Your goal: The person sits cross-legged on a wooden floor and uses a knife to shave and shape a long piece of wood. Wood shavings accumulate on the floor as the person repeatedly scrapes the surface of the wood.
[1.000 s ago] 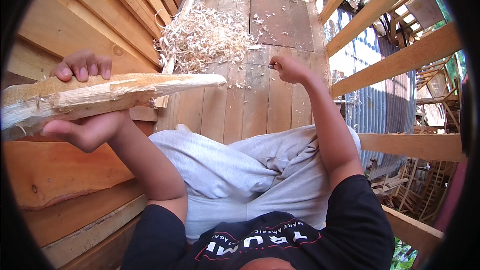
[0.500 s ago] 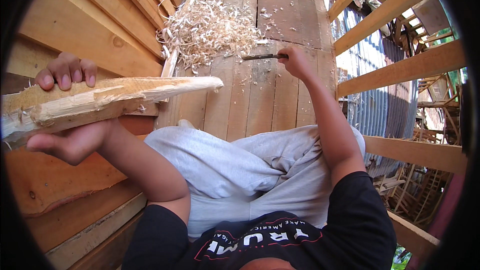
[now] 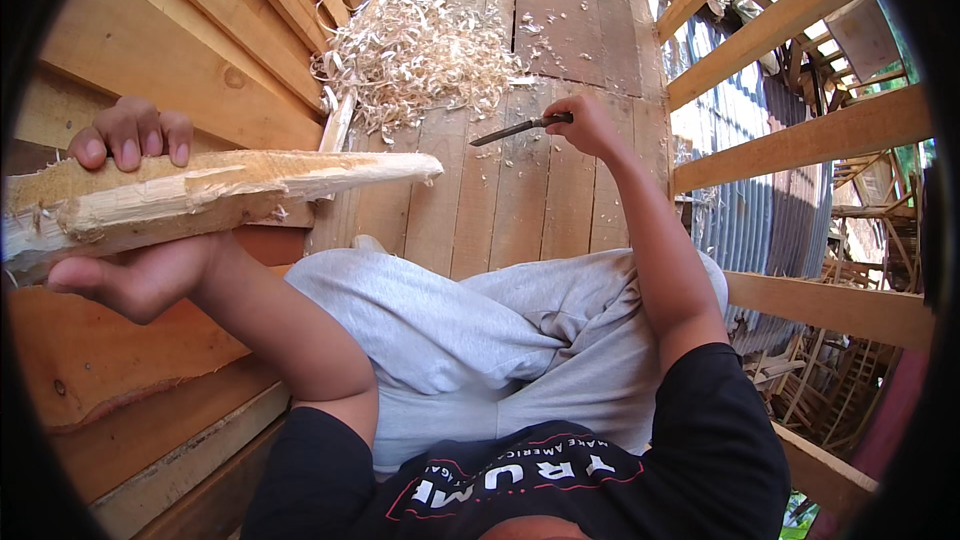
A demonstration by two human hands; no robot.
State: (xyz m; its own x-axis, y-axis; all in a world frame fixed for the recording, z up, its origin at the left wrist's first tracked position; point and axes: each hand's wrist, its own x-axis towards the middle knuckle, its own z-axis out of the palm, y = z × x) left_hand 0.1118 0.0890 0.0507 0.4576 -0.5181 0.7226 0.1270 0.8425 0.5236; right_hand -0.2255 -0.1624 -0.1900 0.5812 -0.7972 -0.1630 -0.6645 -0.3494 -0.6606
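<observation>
My left hand (image 3: 150,280) is wrapped round a thick, rough-hewn piece of wood (image 3: 220,188), its fingers curled over the far side and its thumb below. The wood is pale where it has been cut and narrows to a blunt tip on the right. In my right hand (image 3: 585,127) is a knife (image 3: 515,130) with a dark handle, closed in the fingers. The blade points left and a little toward me, above the floorboards and apart from the wood.
Curled wood shavings (image 3: 415,65) lie heaped on the plank floor (image 3: 480,205) ahead. A wooden plank wall (image 3: 150,55) rises on the left. On the right runs a railing of wooden slats (image 3: 800,145), with corrugated metal sheets (image 3: 745,210) beyond. My crossed legs (image 3: 500,330) are below.
The knife's blade has swung, its tip now lower and nearer to me. My left hand and the wood have shifted only slightly.
</observation>
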